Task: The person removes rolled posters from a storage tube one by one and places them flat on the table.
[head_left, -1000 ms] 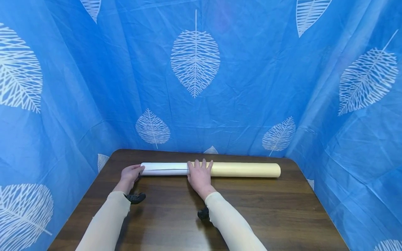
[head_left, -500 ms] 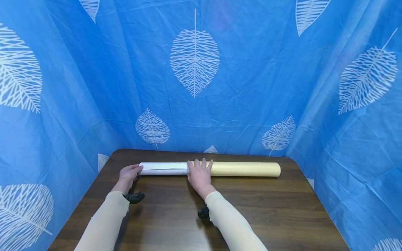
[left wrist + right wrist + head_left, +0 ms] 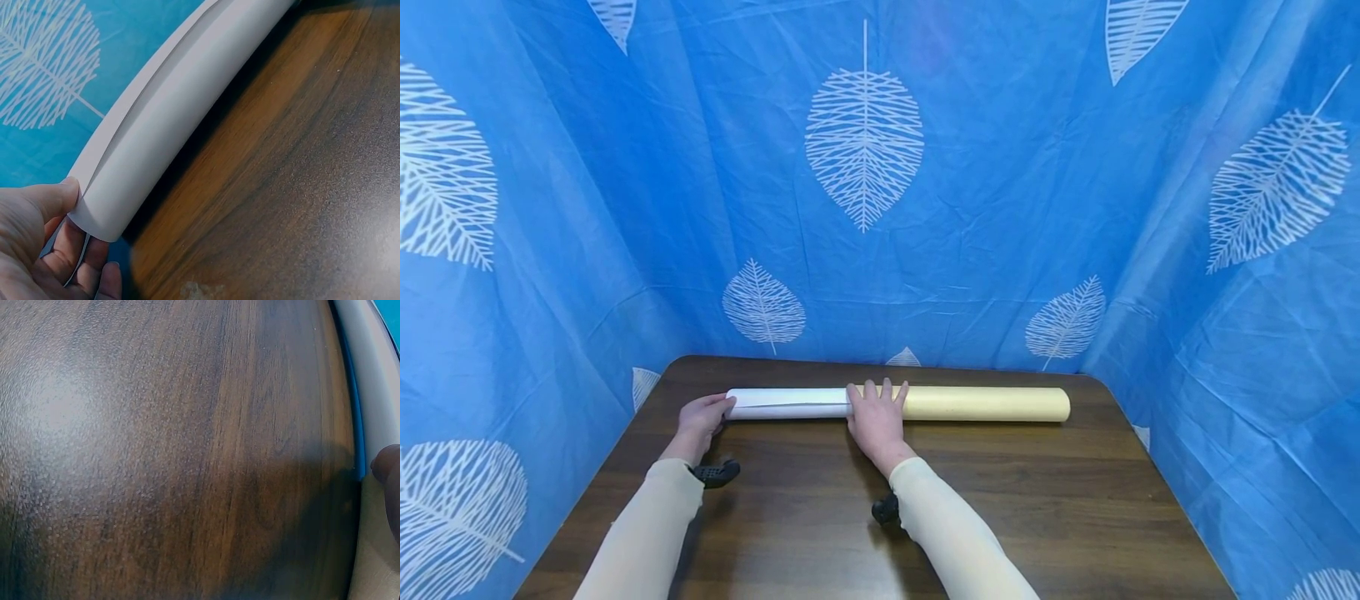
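Note:
A white paper roll [image 3: 790, 404] sticks out of the left end of a pale yellow tube [image 3: 985, 404], both lying on the table. My left hand [image 3: 703, 415] pinches the roll's left end, thumb on top and fingers beneath the rim in the left wrist view. A loose paper edge [image 3: 147, 87] runs lengthwise along the roll. My right hand [image 3: 877, 421] rests with spread, fairly straight fingers over the tube's left end, where paper and tube meet. In the right wrist view its thumb [image 3: 387, 469] touches that junction; the other fingers are hidden there.
The dark brown wooden table [image 3: 1015, 508] has rounded far corners. Blue cloth [image 3: 970, 208] with white leaf prints hangs behind it and on both sides. Black wrist devices [image 3: 718, 474] sit below both sleeves.
My left hand has moved slightly left with the end of the paper roll, so a little more white paper shows. The right hand and the yellow tube have stayed almost still.

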Tool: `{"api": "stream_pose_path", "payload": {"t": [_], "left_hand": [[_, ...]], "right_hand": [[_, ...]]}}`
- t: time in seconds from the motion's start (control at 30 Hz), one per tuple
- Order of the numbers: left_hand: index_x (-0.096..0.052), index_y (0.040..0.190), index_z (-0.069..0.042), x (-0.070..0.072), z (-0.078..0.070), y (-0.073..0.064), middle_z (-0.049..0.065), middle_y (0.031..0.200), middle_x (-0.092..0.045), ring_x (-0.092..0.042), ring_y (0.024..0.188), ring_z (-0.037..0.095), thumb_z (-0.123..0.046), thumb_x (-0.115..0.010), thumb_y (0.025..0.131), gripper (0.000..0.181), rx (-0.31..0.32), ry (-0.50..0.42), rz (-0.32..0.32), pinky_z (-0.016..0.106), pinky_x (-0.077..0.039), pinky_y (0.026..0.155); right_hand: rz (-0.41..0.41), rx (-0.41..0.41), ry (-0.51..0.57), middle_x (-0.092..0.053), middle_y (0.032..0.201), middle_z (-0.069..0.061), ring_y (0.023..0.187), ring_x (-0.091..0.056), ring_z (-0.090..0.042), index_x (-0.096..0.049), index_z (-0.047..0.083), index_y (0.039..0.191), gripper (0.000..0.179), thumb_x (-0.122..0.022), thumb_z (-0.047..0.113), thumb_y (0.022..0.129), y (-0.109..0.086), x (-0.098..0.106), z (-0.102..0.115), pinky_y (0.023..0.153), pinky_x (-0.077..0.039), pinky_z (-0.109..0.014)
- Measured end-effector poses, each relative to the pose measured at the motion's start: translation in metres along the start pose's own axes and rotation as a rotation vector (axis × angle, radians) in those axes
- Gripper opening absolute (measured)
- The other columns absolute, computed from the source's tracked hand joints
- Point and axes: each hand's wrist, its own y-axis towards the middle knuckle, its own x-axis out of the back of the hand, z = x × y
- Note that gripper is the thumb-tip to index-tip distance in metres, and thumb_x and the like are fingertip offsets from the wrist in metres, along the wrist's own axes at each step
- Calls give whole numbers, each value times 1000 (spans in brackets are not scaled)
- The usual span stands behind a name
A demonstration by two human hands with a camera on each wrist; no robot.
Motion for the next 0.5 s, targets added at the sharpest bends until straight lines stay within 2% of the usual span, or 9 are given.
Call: {"api": "stream_pose_path", "payload": {"t": [0.23, 0.5], "left_hand": [[-41, 152, 4, 4, 0, -3, 31, 158, -33, -35, 142, 48, -29, -57, 106, 59, -9, -19, -4, 56, -30, 117], [-43, 151, 5, 7, 0, -3, 32, 157, -34, -36, 142, 48, -29, -56, 106, 58, 0, -20, -13, 56, -31, 117]], "right_hand": [[7, 3, -3, -62, 124, -10, 129, -50, -46, -59, 26, 135, 53, -78, 43, 88, 0, 1, 0, 108, -27, -75], [-21, 6, 20, -62, 128, -13, 129, -51, -49, -60, 25, 135, 55, -80, 41, 86, -2, 2, 0, 108, -25, -76]]}}
